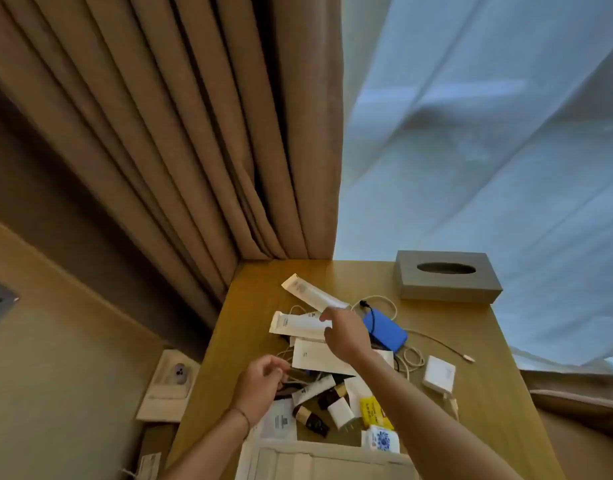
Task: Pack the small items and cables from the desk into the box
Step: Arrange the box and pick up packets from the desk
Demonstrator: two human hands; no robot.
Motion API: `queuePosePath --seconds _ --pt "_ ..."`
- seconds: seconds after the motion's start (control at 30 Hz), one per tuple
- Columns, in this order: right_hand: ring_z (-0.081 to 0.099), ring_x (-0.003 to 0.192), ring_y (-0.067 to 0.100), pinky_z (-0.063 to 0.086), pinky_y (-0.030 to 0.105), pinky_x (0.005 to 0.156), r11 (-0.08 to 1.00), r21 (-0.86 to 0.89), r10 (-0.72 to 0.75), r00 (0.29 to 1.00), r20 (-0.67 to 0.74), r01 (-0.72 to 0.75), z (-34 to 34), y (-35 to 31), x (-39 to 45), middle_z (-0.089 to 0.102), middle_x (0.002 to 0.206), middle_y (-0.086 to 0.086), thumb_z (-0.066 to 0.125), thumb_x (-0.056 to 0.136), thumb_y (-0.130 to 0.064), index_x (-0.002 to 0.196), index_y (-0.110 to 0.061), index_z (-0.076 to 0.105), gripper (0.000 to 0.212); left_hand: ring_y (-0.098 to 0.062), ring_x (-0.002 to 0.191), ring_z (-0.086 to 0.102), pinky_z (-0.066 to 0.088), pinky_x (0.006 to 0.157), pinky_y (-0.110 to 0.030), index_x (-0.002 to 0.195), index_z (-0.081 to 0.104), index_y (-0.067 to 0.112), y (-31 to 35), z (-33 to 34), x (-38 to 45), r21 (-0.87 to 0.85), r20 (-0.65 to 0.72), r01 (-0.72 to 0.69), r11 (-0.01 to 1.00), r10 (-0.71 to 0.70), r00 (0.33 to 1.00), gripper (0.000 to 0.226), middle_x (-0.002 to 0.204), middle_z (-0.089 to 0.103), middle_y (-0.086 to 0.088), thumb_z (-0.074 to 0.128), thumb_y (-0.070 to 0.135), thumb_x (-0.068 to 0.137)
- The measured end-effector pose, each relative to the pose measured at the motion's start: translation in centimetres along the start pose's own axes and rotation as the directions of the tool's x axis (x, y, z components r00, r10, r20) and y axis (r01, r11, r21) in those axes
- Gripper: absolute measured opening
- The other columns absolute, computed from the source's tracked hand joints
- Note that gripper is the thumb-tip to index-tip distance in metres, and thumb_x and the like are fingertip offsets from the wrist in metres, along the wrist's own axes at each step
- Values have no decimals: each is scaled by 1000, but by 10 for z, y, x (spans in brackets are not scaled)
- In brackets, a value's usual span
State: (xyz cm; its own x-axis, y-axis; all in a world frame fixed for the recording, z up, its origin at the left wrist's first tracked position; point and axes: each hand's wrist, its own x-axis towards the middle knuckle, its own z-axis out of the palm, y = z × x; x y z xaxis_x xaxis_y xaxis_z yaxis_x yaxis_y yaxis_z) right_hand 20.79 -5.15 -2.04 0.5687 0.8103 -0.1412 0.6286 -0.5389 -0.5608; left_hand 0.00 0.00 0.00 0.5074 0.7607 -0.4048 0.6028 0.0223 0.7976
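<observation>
While your right hand [344,332] pinches a long white packet [310,296] and your left hand [260,382] grips cables [298,377], packing has barely begun: sachets, charger [439,374] and power bank [384,329] remain beside both grips, outside the box [329,462]

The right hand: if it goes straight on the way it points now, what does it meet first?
Probably the long white packet at the right hand's fingertips, which it seems to pinch already. Beyond that lies bare desk, then the curtain; depth is unclear.

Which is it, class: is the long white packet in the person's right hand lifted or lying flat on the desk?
Lifted. The right hand pinches one end of the long white packet, and the rest slants up above the desk.
</observation>
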Motion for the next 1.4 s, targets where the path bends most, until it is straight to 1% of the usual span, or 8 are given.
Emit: queuePosePath --seconds 0.17,0.3,0.43,0.6,0.8,0.93,1.17,1.4 --pt "50 129 27 36 48 114 957 -277 -52 989 137 89 23 0 26 61 136 5 66 88 -15 141 -23 52 55 -10 93 67 58 83 -28 95 71 25 3 6 7 41 15 5 999 -5 1000 24 93 71 3 52 12 100" --pt "54 124 25 40 48 112 911 -377 -127 983 133 168 36 7 35 61 131 4 73 85 -22 141 -22 52 59 -6 95 67 58 85 -26 93 71 27 -1 7 11 37 19 -9 999 8 1000 26 95 72 8 53 10 99" --pt "61 107 20 56 37 91 975 -187 -114 993 34 119 31 9 37 63 123 2 75 81 -12 132 -21 60 53 -2 97 67 56 82 -21 91 71 32 -5 12 15 85 49 -39 996 35 998 26 94 72 14 54 14 99" --pt "64 99 24 51 27 68 977 183 113 994 14 -114 -4 17 33 66 119 8 68 85 -9 131 -14 60 48 -10 91 66 58 83 -36 94 70 28 1 29 26 283 121 -151 947 121 985 22 98 69 10 53 14 98" --pt "66 90 24 47 34 67 572 747 296 934 198 -340 -51 41 -11 70 109 7 72 82 -4 116 -13 63 36 -17 110 54 50 86 -32 114 64 29 8 64 45 610 193 -424 670 393 899 28 117 59 5 57 13 92" --pt "67 89 27 50 38 72 515 780 343 919 193 -356 -58 53 -48 72 100 6 72 88 -18 107 -15 68 19 -22 128 44 40 99 -37 130 57 25 16 90 61 706 314 -511 490 430 846 42 136 54 -1 58 11 90" --pt "70 90 35 57 51 82 459 817 387 906 172 -351 -59 62 -97 76 95 8 73 88 -30 95 -16 74 15 -28 118 48 36 96 -40 131 48 22 23 114 81 828 432 -523 204 363 826 47 122 60 -5 63 18 86" --pt "70 101 33 58 54 87 316 878 392 892 225 -360 -63 62 -132 74 110 7 73 86 -14 115 -24 70 31 -29 101 58 43 73 -35 105 63 16 30 112 81 762 346 -471 444 337 876 14 111 59 -8 57 14 93"
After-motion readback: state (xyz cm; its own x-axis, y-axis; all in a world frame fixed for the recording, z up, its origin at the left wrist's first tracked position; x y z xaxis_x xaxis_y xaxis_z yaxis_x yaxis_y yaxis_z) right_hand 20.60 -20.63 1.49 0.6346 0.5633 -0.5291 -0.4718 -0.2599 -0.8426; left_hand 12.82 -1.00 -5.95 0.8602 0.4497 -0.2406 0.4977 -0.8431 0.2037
